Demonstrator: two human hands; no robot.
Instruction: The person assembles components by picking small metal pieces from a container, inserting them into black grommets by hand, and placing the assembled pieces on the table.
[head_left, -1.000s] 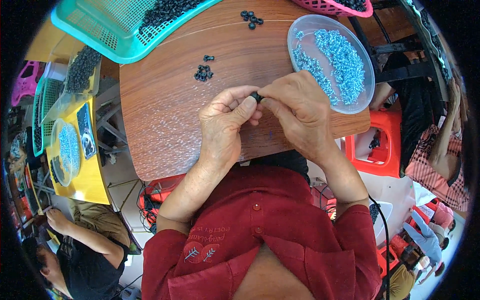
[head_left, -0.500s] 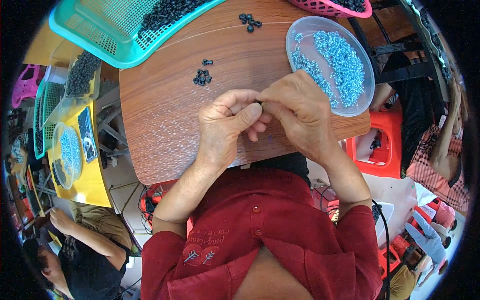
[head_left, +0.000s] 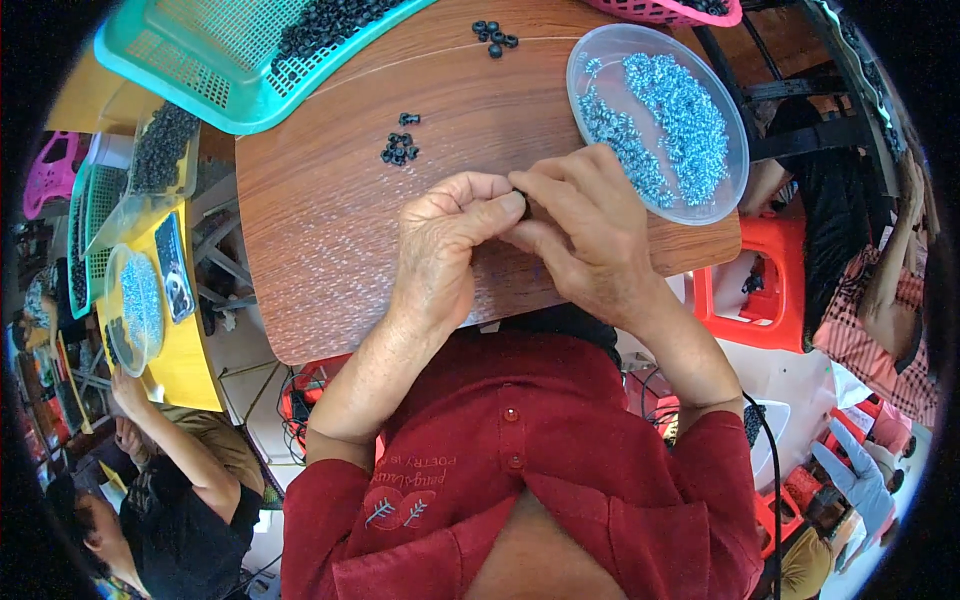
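Note:
Over the wooden table (head_left: 330, 260), my left hand (head_left: 445, 240) and my right hand (head_left: 592, 235) meet fingertip to fingertip. Both pinch a small black part (head_left: 523, 204), mostly hidden by the fingers. Beyond my left hand lies a little group of small black ring-like pieces (head_left: 398, 155), with one short black piece (head_left: 409, 119) just past it. At the right, close to my right hand, a round clear plastic dish (head_left: 578, 95) holds many tiny shiny light-blue pieces (head_left: 685, 125), too small to name.
A teal perforated basket (head_left: 215, 112) of black pieces stands at the far left, near more black pieces (head_left: 495, 38). A pink basket (head_left: 665, 12) is at the far right edge. Beside the table are a red stool (head_left: 790, 285) and a yellow table (head_left: 190, 350) with a person (head_left: 170, 520).
My right fingers have shifted, and the fingers of both hands are drawn closer around the black part. At left, the other person's arm has reached toward the dish on the yellow table.

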